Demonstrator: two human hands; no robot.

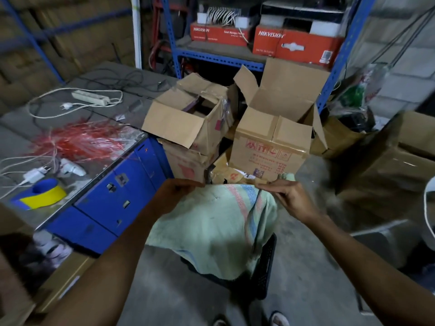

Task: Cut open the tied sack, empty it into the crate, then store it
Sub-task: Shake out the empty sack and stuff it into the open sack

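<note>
A pale green woven sack (pixel 211 227) with a pink and blue stripe hangs in front of me, limp and flat. My left hand (pixel 175 192) pinches its upper left corner and my right hand (pixel 286 196) pinches its upper right corner, holding the top edge stretched level. The sack's lower part drapes over a black plastic crate (pixel 264 267) on the floor. What is inside the crate is hidden by the sack.
A blue metal desk (pixel 113 196) stands at left, carrying red plastic strings (pixel 80 142), cables, a power strip (pixel 90 97) and a blue-yellow tape roll (pixel 43 192). Open cardboard boxes (pixel 270 142) sit behind the sack, more boxes at right. A blue shelf rack (pixel 221 56) holds orange boxes.
</note>
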